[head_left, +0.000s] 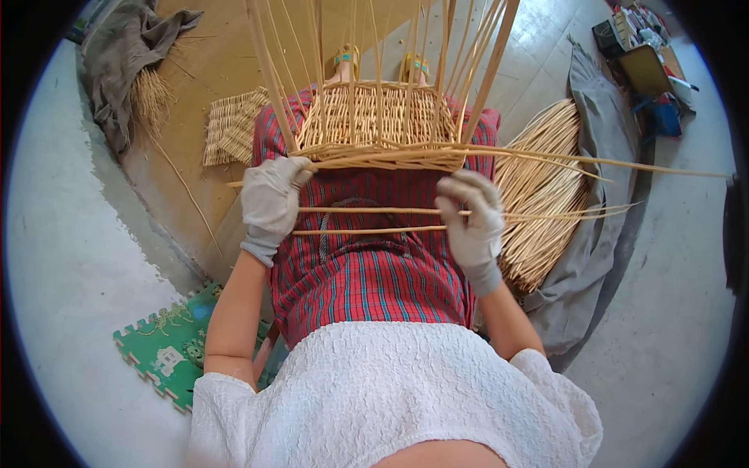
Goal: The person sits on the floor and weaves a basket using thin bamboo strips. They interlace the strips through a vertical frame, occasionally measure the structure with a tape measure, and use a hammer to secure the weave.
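Observation:
A half-woven wicker basket [378,113] rests on my lap, its uprights standing away from me. My left hand [273,204], in a pale work glove, is closed at the basket's near left corner, fingers wrapped round the woven edge. My gloved right hand [473,222] hovers near the right corner, thumb and bent fingers apart, slightly blurred. Two loose wicker rods [367,210] lie across my lap and pass by that hand. Longer rods [608,161] stick out to the right from the basket's near edge.
A thick bundle of wicker rods [542,203] lies on grey cloth [597,132] at my right. To the left are flat woven panels [230,129], a draped cloth [129,54] and a green foam mat [168,351]. Assorted items [644,58] stand far right.

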`<action>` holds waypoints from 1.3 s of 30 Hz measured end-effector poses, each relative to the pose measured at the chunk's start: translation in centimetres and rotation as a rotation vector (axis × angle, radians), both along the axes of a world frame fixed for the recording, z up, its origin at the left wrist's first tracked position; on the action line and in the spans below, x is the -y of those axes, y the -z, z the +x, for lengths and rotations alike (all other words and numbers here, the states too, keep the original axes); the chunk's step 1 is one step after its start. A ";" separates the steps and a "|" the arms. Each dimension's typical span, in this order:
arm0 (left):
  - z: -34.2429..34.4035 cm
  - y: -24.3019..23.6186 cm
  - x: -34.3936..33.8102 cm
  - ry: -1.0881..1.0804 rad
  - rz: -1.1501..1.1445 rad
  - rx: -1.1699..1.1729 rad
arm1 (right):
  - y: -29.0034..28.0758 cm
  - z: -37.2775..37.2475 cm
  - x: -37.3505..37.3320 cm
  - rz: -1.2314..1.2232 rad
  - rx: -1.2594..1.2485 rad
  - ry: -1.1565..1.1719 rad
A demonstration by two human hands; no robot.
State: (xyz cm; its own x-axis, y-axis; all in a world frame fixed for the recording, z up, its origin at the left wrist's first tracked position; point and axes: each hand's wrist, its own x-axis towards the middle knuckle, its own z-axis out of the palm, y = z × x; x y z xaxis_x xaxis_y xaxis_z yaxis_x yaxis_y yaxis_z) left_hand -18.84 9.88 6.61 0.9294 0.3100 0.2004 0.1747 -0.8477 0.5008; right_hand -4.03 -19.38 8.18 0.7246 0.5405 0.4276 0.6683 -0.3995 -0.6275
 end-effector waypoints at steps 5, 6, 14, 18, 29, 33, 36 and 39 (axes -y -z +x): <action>0.9 0.7 3.9 0.330 -0.585 -0.043 | -1.4 -0.2 -1.2 0.439 -0.960 -0.569; 1.4 1.0 3.6 0.293 -0.503 -0.020 | -1.6 0.1 -1.4 0.663 -1.187 -0.532; 4.0 6.4 2.5 -0.061 0.009 0.128 | -2.1 5.5 2.1 0.775 -0.569 -0.042; 3.8 8.0 2.3 -0.036 0.156 0.034 | 1.6 4.2 2.5 0.852 -0.625 0.095; 4.7 5.4 2.2 -0.144 -0.198 0.151 | 3.3 4.7 2.9 0.759 -0.798 -0.019; 8.3 2.7 5.6 -0.251 -0.399 0.146 | 3.7 5.7 3.8 0.734 -0.896 -0.044; 12.2 2.2 5.1 -0.236 -0.764 -0.361 | 4.7 6.0 4.9 0.689 -0.924 -0.063; 12.6 0.9 4.5 -0.100 -1.040 -0.558 | 5.7 6.7 5.5 0.681 -0.968 -0.020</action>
